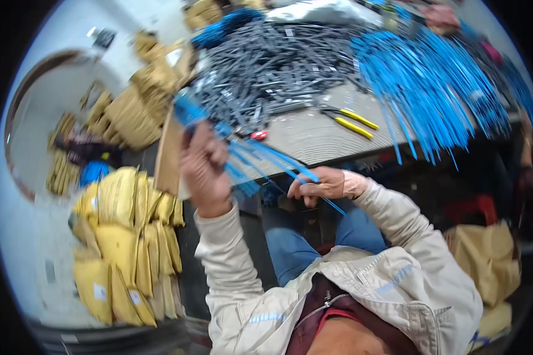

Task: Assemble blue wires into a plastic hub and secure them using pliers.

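Observation:
Over the near edge of the table, my left hand [206,165] is closed round a bunch of long, thin blue plastic strips [278,158]. Motion blurs that hand and the strips by it. To its right, my right hand [325,183] pinches strips of the same bunch, and some of their ends stick out below its fingers. On the tabletop beyond lie pliers [354,121] with yellow handles, touched by neither hand. A small red object [259,135] sits near the held bunch, too small to name.
A big heap of grey plastic pieces [278,65] covers the table's far left. More blue strips [432,94] hang over its edge at right. Yellow packages [127,236] are stacked at lower left, brown paper-wrapped bundles [133,115] behind. A brown sack [485,260] stands at right.

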Available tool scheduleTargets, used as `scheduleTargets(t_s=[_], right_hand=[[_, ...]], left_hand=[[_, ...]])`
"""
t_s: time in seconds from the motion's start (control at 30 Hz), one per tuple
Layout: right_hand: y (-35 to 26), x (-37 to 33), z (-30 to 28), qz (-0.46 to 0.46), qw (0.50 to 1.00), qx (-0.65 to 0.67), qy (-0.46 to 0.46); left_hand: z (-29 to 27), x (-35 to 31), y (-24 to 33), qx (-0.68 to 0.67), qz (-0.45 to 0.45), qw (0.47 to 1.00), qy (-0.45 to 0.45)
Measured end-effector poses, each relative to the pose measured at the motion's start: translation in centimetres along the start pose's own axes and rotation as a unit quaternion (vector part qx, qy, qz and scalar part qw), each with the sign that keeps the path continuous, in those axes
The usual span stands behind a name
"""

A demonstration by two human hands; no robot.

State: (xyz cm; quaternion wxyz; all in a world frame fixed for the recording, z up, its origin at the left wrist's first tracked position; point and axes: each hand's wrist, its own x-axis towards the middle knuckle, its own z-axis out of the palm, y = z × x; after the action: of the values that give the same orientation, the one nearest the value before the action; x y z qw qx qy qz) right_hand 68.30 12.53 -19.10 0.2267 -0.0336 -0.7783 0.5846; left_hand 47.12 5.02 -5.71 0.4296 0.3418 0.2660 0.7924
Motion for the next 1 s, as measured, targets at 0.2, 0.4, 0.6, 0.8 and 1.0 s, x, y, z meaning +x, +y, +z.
scheduleTargets(t_s=[0.2,0.4,0.6,0.8,1.0], right_hand=[[-4.2,-4.5,-17.1,0.095,0.931,-0.103,0.337],[1.3,-6.0,-27.4,0.361,0.631,-0.561,0.396],[5.0,-2.4,-25.2,0.412,0.559,-0.604,0.391],[4.1,-3.2,-28.5,0.316,0.771,-0.340,0.436],[2.8,-2.3,-26.9,0.300,0.819,-0.243,0.425]], left_hand=[[2.2,-4.7,2.2,0.016,0.001,0.989,-0.146],[2.8,-7.0,0.2,-0.061,0.021,0.977,-0.201],[1.5,-7.0,-1.9,0.014,0.047,0.981,-0.187],[1.9,-6.5,-3.2,0.072,-0.027,0.985,-0.151],[0.9,-5.7,-4.5,0.009,-0.105,0.978,-0.182]])
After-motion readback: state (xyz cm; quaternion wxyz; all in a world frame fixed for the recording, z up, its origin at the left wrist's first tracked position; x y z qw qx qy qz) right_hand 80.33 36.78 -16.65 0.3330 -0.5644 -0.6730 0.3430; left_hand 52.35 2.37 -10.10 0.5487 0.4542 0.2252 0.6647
